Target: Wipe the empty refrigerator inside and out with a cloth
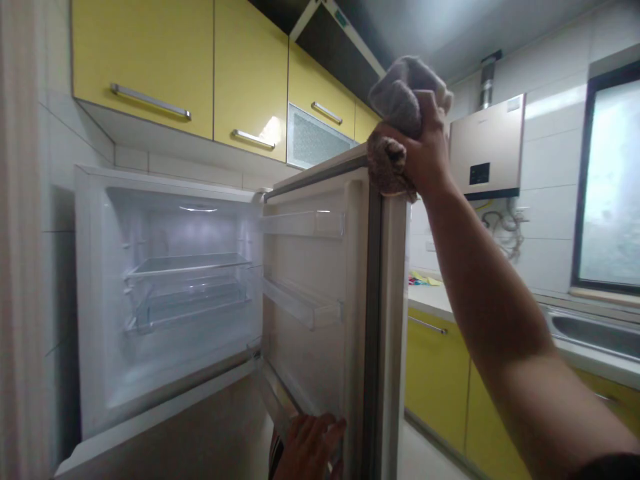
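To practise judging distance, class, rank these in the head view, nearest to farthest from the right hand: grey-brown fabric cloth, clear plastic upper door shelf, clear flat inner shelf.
1. Grey-brown fabric cloth: held in the right hand.
2. Clear plastic upper door shelf: left of and below the hand.
3. Clear flat inner shelf: farthest left, inside the white compartment.

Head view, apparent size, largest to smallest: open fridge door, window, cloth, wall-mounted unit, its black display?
1. Fridge door
2. Window
3. Cloth and wall-mounted unit: too alike to rank, cloth partly hidden by right hand
4. Black display
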A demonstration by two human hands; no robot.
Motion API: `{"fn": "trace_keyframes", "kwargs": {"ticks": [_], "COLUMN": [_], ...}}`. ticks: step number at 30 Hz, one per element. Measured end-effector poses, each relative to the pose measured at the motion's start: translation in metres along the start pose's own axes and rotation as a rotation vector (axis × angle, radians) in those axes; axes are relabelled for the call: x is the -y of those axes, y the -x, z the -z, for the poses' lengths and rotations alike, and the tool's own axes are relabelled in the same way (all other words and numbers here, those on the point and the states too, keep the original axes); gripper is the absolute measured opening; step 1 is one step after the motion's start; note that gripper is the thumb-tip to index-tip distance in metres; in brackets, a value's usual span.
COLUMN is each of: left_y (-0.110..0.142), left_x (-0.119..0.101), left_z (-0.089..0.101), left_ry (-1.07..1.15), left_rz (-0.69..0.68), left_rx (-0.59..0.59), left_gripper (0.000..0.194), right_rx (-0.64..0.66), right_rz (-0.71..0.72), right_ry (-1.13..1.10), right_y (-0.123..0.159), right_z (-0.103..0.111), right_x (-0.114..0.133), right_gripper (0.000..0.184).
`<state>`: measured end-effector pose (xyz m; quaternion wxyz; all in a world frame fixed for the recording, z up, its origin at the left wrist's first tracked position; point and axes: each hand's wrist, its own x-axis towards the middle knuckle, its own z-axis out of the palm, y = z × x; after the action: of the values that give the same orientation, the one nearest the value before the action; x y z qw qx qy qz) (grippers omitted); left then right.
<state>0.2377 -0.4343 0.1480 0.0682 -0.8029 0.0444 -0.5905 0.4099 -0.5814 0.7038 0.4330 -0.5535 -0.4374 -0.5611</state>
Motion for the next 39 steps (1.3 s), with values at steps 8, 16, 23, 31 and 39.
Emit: {"fn": "trace_keyframes", "kwargs": {"ticks": [8, 16, 23, 31, 39], "left_y": [-0.018, -0.027, -0.042, -0.058, -0.063], "left_x": [-0.014, -0.025, -0.027, -0.028, 0.031], "left_z": [-0.003, -0.037, -0.046, -0.042, -0.030], "left_ry": [-0.026, -0.096, -0.075, -0.007, 0.036], "left_rz": [-0.043, -0.068, -0.070, -0.055, 0.096], "left_rx": [0.280, 0.462, 0.647, 0.795, 0.868], "left_gripper": [0.062, 0.060, 0.050, 0.046, 0.062], "right_rx": [0.249, 0.342, 0.128, 0.230, 0.313], "right_rz": [0.279, 0.408, 0.095, 0.232, 0.113], "right_ry": [0.137, 0.235, 0.384, 0.253, 0.127], "right_y": [0.002, 0.095, 0.249, 0.526, 0.464], "right_z": [0.022, 0.003, -0.028, 0.000, -0.001], "right_x": [-0.017, -0.052, -0.070, -0.078, -0.106], "right_gripper": [0.065, 0.047, 0.064, 0.063, 0.042]}}
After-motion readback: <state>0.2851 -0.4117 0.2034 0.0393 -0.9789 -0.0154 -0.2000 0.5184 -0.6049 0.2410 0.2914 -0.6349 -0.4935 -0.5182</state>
